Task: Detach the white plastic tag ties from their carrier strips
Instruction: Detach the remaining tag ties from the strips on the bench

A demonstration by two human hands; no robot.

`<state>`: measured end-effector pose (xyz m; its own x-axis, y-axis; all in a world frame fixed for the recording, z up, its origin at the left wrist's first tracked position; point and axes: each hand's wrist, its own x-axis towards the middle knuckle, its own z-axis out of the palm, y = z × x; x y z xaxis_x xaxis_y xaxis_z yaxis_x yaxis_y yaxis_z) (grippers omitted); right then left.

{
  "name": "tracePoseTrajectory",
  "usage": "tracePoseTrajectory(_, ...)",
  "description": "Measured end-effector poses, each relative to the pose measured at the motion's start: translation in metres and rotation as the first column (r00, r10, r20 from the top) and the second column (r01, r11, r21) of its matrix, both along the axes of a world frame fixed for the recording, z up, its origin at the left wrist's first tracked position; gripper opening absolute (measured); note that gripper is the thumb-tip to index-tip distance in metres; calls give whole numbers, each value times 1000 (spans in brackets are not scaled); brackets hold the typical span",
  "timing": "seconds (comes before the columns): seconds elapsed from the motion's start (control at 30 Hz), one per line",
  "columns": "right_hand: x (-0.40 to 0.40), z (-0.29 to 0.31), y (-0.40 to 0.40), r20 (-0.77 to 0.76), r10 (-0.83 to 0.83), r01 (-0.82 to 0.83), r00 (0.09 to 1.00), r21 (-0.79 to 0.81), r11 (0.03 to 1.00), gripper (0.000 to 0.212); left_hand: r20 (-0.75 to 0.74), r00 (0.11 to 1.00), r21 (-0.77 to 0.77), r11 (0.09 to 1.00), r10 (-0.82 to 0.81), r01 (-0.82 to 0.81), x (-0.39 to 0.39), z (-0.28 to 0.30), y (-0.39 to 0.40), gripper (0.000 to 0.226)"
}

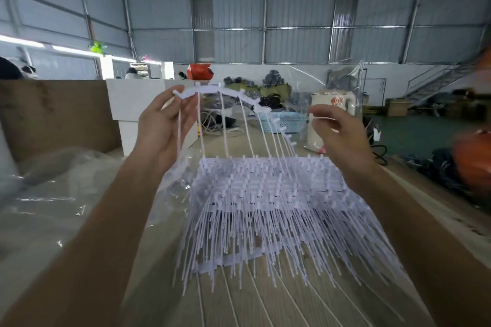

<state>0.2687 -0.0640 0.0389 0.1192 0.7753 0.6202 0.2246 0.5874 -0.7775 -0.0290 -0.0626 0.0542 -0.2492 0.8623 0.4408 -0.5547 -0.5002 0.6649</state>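
Observation:
My left hand (pixel 163 125) holds up one end of a white carrier strip (pixel 212 91), pinching it between thumb and fingers. The strip bows over to the right, and several white tag ties (pixel 224 125) hang down from it. My right hand (pixel 337 133) is raised to the right of the strip and pinches a thin white tie (pixel 322 118) that has come away from it. Below both hands, a big pile of strips with ties (pixel 268 202) lies spread on the wooden table (pixel 148 287).
Crumpled clear plastic (pixel 53 180) covers the table's left side, with a brown cardboard wall (pixel 53 111) behind it. A white box (pixel 132 106) stands beyond my left hand. A light blue basket (pixel 285 121) and a clear bag (pixel 334 103) lie further back.

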Motion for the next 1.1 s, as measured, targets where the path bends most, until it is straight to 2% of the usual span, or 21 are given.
tracePoseTrajectory(0.1,-5,13,-10,-47,29,-26,998,66,997,23,-154,988,14,1000,29,-27,19,2,-6,25)
tracePoseTrajectory(0.17,-10,21,-17,-20,108,-106,994,88,990,22,-322,945,74,997,55,-33,35,7,-13,23)
tracePoseTrajectory(0.27,-19,27,-29,169,245,-258,955,66,964,35,-565,811,216,976,152,-33,67,17,-30,21)
tracePoseTrajectory(0.33,-25,27,-35,330,283,-308,901,23,951,48,-655,723,304,953,218,-12,84,22,-41,21)
tracePoseTrajectory(0.4,-29,26,-40,418,263,-296,870,17,955,51,-721,638,366,930,270,21,93,24,-47,24)
tracePoseTrajectory(0.5,-32,28,-42,399,168,-206,901,56,977,39,-778,586,333,940,229,76,93,27,-51,33)
tracePoseTrajectory(0.6,-32,37,-48,271,136,-163,953,78,984,19,-772,599,303,951,211,55,84,25,-47,44)
tracePoseTrajectory(0.67,-30,45,-55,103,213,-223,972,90,971,20,-797,542,304,953,266,-20,81,19,-40,50)
tracePoseTrajectory(0.73,-29,52,-63,-7,308,-305,951,129,944,21,-857,455,249,967,243,-48,81,10,-34,60)
tracePoseTrajectory(0.8,-29,57,-70,-76,423,-409,903,153,900,22,-874,432,223,974,221,-48,82,5,-31,63)
tracePoseTrajectory(0.87,-28,59,-74,-158,522,-501,838,156,851,23,-844,471,260,964,258,-61,80,7,-34,60)
tracePoseTrajectory(1.0,-18,60,-69,-409,665,-654,625,191,732,27,-765,531,386,919,364,-73,80,21,-46,42)
tracePoseTrajectory(1.1,-9,54,-61,-521,673,-689,525,205,695,29,-752,466,473,874,465,-110,85,29,-54,37)
